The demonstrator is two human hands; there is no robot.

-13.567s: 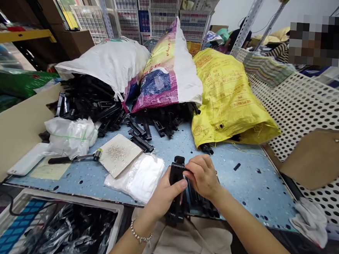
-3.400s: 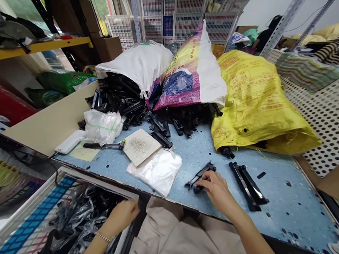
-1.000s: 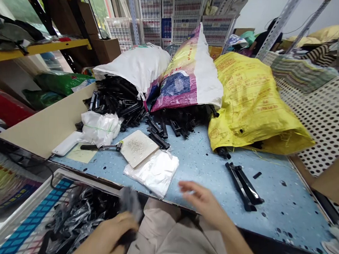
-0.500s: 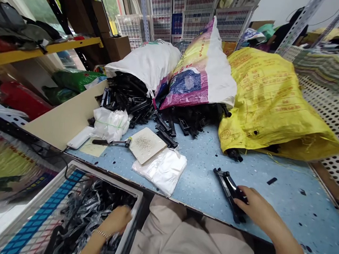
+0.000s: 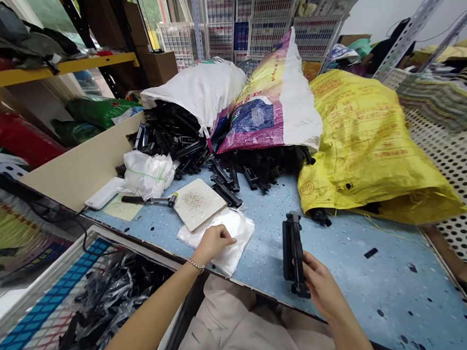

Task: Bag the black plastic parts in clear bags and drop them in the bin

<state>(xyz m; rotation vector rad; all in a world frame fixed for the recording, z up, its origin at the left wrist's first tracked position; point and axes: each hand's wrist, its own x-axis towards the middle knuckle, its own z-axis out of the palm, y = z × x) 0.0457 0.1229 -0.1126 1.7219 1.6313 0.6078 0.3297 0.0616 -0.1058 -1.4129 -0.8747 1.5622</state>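
My right hand (image 5: 322,285) grips the near end of a long black plastic part (image 5: 293,248) that lies on the blue table (image 5: 355,269), pointing away from me. My left hand (image 5: 213,241) rests with bent fingers on a stack of clear plastic bags (image 5: 235,234) at the table's front edge, pinching the top bag. A beige square tile (image 5: 197,203) holding small screws lies just beyond the bags.
Three sacks at the back, white (image 5: 199,90), pink (image 5: 274,98) and yellow (image 5: 371,147), spill black parts (image 5: 172,138). A screwdriver (image 5: 147,200) and tied white bag (image 5: 148,173) lie left. A crate of bagged parts (image 5: 100,304) sits below left. Perforated white panel (image 5: 450,158) on the right.
My left hand has come up out of the crate onto the plastic bags. My right hand has pulled the black part nearer and turned it lengthwise toward me.
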